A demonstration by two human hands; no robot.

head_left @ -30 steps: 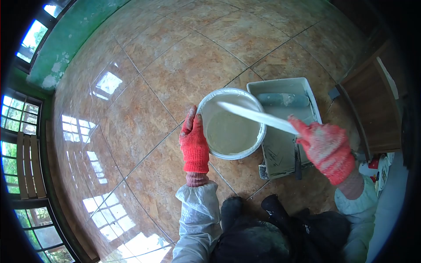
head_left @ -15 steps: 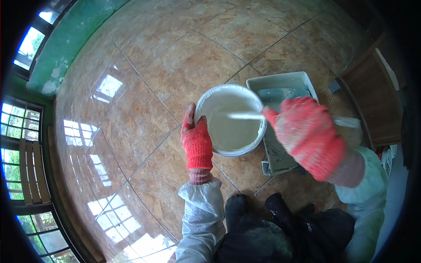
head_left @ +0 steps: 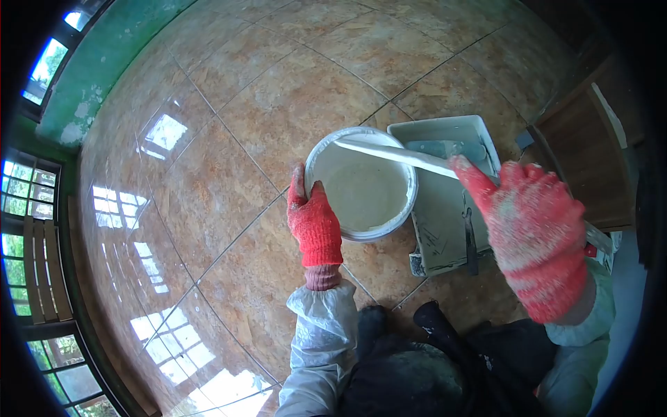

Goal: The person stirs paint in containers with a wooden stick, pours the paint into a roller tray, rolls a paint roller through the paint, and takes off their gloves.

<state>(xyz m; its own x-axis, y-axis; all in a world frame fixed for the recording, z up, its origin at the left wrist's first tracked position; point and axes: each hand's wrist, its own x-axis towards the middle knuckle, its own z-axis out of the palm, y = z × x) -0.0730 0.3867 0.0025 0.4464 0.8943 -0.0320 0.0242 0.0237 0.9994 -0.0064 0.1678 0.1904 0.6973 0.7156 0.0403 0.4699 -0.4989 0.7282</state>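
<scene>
My left hand [head_left: 314,219], in a red glove, grips the left rim of a white bucket [head_left: 410,201], thumb and fingers on either side of its wall. Pale, off-white liquid [head_left: 361,194], like paint, lies inside the bucket. My right hand [head_left: 531,229], also gloved in red, is closed around one end of a white-coated stirring stick [head_left: 396,154]. The stick slants across the upper part of the bucket's mouth, its tip near the far rim. Part of the stick's held end is hidden by the glove.
Right of the bucket stands a grey paint tray [head_left: 438,243] with a bluish translucent object [head_left: 445,149] and a dark-handled tool [head_left: 470,243]. Brown wooden furniture [head_left: 590,167] borders the right. A green wall [head_left: 83,104] with windows runs along the left. The tiled floor [head_left: 264,104] is glossy.
My right hand has moved right and toward me. The stick's tip has risen from over the liquid to near the far rim. My left hand still holds the bucket.
</scene>
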